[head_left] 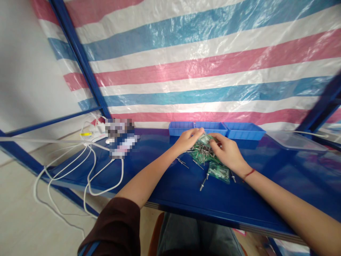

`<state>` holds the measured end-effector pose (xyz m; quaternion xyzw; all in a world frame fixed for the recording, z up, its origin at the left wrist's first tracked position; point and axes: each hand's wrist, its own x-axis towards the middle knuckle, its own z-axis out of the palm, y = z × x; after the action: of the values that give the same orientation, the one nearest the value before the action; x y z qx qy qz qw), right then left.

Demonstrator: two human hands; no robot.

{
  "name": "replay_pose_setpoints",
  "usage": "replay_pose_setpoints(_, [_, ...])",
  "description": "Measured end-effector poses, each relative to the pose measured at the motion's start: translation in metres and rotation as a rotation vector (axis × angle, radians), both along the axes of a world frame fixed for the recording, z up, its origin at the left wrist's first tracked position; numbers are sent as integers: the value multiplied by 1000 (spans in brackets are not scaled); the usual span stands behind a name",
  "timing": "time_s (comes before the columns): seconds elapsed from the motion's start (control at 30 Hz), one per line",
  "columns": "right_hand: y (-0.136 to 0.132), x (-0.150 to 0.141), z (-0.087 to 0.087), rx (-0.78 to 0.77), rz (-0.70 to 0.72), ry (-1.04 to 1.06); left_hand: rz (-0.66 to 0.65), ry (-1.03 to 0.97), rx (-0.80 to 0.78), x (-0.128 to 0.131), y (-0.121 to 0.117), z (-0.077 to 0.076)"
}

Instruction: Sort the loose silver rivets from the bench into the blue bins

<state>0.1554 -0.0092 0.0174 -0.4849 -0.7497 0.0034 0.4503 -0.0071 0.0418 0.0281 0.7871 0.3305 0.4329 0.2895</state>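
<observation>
On the blue table (170, 192) lies a heap of small green plastic bags (205, 149) mixed with loose metal rivets (203, 184). My left hand (188, 139) is curled over the far left side of the heap, fingers closed on a green bag. My right hand (226, 151) rests on the right side of the heap, fingers bent and pinching into the bags and rivets. One more green bag (218, 172) lies nearer to me, just below my right wrist, which wears a red string.
Three blue plastic bins (217, 129) stand in a row behind the heap. A clear lid or tray (295, 140) lies at the right. White cables (87, 160) and a blurred object (119, 137) sit at the left table end. A striped tarp hangs behind.
</observation>
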Motion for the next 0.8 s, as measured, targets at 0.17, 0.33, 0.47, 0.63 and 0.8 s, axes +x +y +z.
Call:
replay_pose_setpoints(0.17, [9, 12, 2, -90, 27, 258, -43, 47, 13, 7, -4, -8])
replay_pose_setpoints(0.33, [11, 10, 0, -223, 211, 465, -80, -119, -57, 17, 1, -20])
replay_pose_setpoints(0.47, [11, 15, 2, -91, 113, 366, -64, -169, -127, 20, 2, -19])
replay_pose_setpoints(0.63, [6, 28, 9, 333, 9, -38, 3, -193, -390, 23, -5, -6])
replay_pose_setpoints(0.8, [2, 27, 14, 420, 73, -222, -108, -287, -417, 26, -15, -1])
